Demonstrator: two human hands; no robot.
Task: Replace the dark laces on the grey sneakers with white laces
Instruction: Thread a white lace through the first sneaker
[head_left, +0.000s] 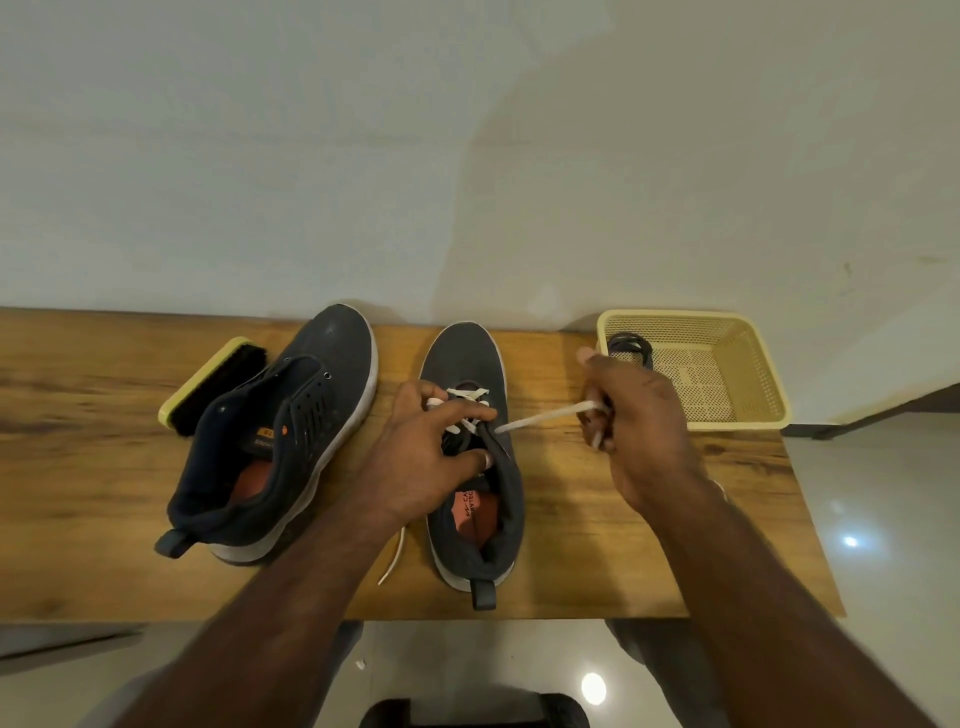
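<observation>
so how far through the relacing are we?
Done: dark laces lie in the yellow plastic basket. In hand: right hand pulls the white lace through the right grey sneaker; left hand steadies it. Left: the laceless left grey sneaker.

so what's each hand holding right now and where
The right hand grips the white lace near its free end, pulling it sideways. The left hand steadies the right sneaker at its eyelets.
</observation>
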